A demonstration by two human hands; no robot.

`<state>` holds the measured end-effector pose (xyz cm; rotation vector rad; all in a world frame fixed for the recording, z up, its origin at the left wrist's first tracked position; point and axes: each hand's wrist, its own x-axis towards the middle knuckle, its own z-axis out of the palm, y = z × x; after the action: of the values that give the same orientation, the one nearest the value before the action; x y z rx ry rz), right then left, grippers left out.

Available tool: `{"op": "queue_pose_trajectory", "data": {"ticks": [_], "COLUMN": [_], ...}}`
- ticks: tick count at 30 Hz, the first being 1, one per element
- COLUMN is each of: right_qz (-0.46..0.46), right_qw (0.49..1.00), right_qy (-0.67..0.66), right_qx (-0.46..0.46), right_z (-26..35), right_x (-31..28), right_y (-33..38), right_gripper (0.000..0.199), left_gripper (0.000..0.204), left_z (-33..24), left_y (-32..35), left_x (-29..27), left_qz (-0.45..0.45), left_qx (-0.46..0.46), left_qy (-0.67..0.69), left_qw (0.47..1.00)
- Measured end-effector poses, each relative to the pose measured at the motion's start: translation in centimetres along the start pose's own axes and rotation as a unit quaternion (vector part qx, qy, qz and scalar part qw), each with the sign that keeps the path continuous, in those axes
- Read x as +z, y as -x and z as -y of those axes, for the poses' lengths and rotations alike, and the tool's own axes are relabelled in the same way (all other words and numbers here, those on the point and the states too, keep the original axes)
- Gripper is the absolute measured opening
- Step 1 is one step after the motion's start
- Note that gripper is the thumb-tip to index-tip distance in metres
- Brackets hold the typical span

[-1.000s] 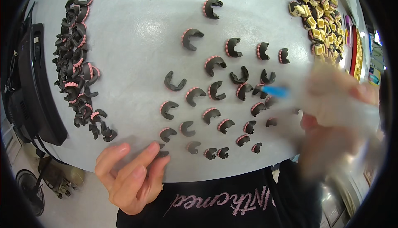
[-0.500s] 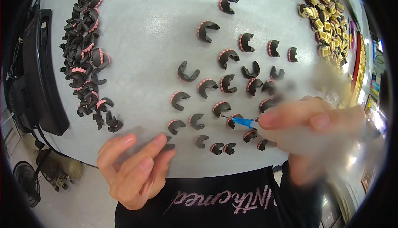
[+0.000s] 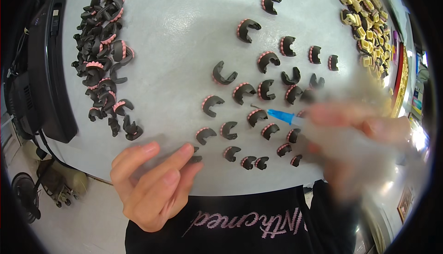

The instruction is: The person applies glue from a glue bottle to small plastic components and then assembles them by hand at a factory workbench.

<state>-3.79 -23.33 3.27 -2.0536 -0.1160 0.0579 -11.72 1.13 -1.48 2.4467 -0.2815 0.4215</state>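
While the needle tip of a blue-hubbed syringe (image 3: 281, 115) hovers over the near rows of black C-shaped clips (image 3: 256, 115), held from the right by a blurred right hand (image 3: 364, 138) whose fingers close around the barrel; exact grip too smeared to tell. Moved leftward and nearer since a second ago, when the blue tip sat farther right among the clips; now pointing at a pink-toothed clip in the middle rows, which suggests work passing along from piece to piece. Left hand (image 3: 152, 180) at the near table edge, fingers loosely curled with index and middle extended, holding nothing, one fingertip just touching the nearest-left clip (image 3: 194, 158); shifted slightly right and up compared with before.

Spread across the grey table (image 3: 175, 37): the laid-out clips in rough rows at centre right. Far left, a heaped pile of similar black and pink clips (image 3: 104, 51). Far right, a pile of yellow clips (image 3: 357, 14). At the left rim, a black device with cables (image 3: 48, 69). Nothing lying between needle and clip rows.
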Motion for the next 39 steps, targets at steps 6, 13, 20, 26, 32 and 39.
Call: {"op": "queue_pose_trajectory", "data": {"ticks": [6, 13, 20, 26, 32, 39], "right_qz": [0.02, 0.043, 0.069, 0.093, 0.116, 0.244], "right_qw": [1.0, 0.998, 0.994, 0.99, 0.984, 0.944], "right_qy": [-0.018, -0.038, -0.061, -0.084, -0.101, -0.138], "right_qx": [-0.015, -0.033, -0.051, -0.069, -0.089, 0.171], "right_z": [-0.3, -0.7, -1.6, -2.0, -1.4, 1.0], "right_x": [-0.8, -0.9, -1.2, -0.8, 0.4, -2.4], "right_y": [0.9, 1.2, 1.3, 0.8, 1.2, -1.4], "right_gripper": [0.037, 0.037, 0.037, 0.037, 0.037, 0.047], "left_gripper": [0.062, 0.064, 0.064, 0.062, 0.068, 0.069], "left_z": [0.0, 0.0, -0.1, -0.2, -0.3, 0.2], "left_y": [-0.1, -0.2, -0.1, -0.5, -0.4, -0.1], "left_x": [-0.1, 0.0, 0.0, -0.2, -0.3, -0.5], "left_qz": [0.005, 0.004, -0.001, 0.016, 0.03, 0.036], "left_qx": [0.003, 0.005, 0.001, 0.001, 0.01, 0.012], "left_qy": [-0.001, 0.0, 0.001, 0.006, 0.033, 0.031], "left_qw": [1.0, 1.0, 1.0, 1.0, 0.999, 0.999]}}
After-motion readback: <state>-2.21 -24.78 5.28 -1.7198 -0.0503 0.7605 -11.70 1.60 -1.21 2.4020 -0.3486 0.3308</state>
